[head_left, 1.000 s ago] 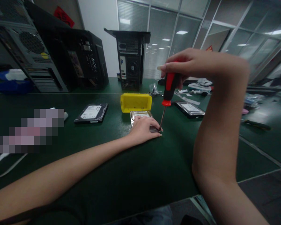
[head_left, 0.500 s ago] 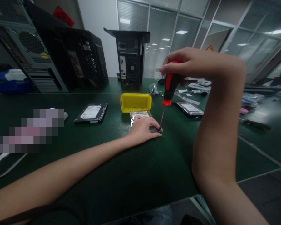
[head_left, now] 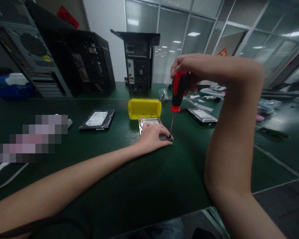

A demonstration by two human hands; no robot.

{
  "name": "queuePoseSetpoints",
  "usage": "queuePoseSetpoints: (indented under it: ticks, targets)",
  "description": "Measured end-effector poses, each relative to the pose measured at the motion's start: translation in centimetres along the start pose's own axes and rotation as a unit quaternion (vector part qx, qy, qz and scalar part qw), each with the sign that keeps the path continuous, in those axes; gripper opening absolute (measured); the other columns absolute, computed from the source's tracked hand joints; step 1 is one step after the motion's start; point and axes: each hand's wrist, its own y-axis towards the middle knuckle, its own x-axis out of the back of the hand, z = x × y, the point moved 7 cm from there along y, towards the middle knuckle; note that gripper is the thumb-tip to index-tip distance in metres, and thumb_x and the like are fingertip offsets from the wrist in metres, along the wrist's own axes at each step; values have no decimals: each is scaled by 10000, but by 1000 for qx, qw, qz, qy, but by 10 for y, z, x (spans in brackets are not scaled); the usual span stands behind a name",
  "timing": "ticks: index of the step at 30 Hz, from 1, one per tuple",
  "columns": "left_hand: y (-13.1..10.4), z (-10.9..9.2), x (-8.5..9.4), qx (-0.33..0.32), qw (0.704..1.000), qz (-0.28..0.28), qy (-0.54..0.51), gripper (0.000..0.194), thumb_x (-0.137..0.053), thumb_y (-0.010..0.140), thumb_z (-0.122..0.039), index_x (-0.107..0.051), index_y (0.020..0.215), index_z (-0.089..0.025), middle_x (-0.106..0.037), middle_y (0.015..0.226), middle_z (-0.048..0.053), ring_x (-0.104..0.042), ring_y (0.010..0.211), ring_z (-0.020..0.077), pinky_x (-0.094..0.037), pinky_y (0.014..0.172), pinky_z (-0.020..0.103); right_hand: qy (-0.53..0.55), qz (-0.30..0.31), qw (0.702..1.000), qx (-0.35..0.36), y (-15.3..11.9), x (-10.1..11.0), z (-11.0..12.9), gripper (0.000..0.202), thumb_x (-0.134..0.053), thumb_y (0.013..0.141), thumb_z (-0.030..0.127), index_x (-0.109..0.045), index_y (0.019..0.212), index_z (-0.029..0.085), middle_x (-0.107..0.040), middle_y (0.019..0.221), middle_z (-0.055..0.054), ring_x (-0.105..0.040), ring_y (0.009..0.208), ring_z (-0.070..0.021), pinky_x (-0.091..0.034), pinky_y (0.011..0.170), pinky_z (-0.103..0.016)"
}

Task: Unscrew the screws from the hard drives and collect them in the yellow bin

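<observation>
A silver hard drive [head_left: 149, 120] lies on the green table, partly covered by my left hand [head_left: 153, 136]. The fingers of that hand grip the drive around its near right corner. Above it, my right hand [head_left: 189, 69] is closed on the top of a red and black screwdriver [head_left: 178, 89]. The screwdriver stands nearly upright, its handle leaning slightly right. Its tip meets the drive's near right corner, between the left thumb and fingers; the screw there is too small to make out. A yellow tray [head_left: 144, 110] sits directly behind the drive.
Other hard drives lie to the left [head_left: 97, 119] and right [head_left: 203, 115]. A black computer tower [head_left: 141, 66] stands at the back, with opened cases [head_left: 89, 63] at the left. Another screwdriver [head_left: 274, 132] and plastic bags [head_left: 269, 105] lie far right.
My right hand has shifted slightly left and down, and its fingers have curled around the handle's top. The screwdriver stands a little more upright. My left hand stays still.
</observation>
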Motion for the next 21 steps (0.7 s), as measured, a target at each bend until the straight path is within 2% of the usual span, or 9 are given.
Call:
queuePoseSetpoints:
  ticks: [3, 7, 13, 21]
  targets:
    - [0, 0, 0, 2, 1000, 1, -1, 157, -681, 771, -360, -721, 887, -263, -682, 1064, -7, -562, 1056, 245, -293, 958, 456, 6, 13, 1000, 8, -1, -4, 3, 122, -481, 872, 310, -541, 862, 204, -593, 768, -14, -560, 590, -104, -463, 525, -210]
    - [0, 0, 0, 3, 1000, -1, -3, 150, -680, 771, -361, -720, 881, -268, -683, 1060, -14, -567, 1049, 241, -289, 959, 458, -2, 29, 999, 32, -1, -5, 5, 164, -503, 881, 364, -556, 875, 209, -617, 817, -25, -567, 610, -107, -465, 531, -212]
    - [0, -1, 1, 7, 1000, 1, 1, 151, -683, 770, -349, -722, 884, -257, -686, 1052, -7, -570, 1043, 236, -291, 960, 448, -106, 0, 994, 19, -1, 3, 0, 368, -506, 862, 522, -639, 919, 184, -655, 800, -49, -585, 620, -126, -464, 522, -230]
    - [0, 0, 0, -1, 1000, -6, -1, 141, -683, 771, -361, -723, 868, -266, -689, 1027, -25, -577, 1033, 223, -290, 956, 434, -117, -21, 992, -34, -1, 5, -6, 565, -504, 786, 675, -674, 848, 139, -662, 760, -81, -603, 620, -155, -461, 537, -274]
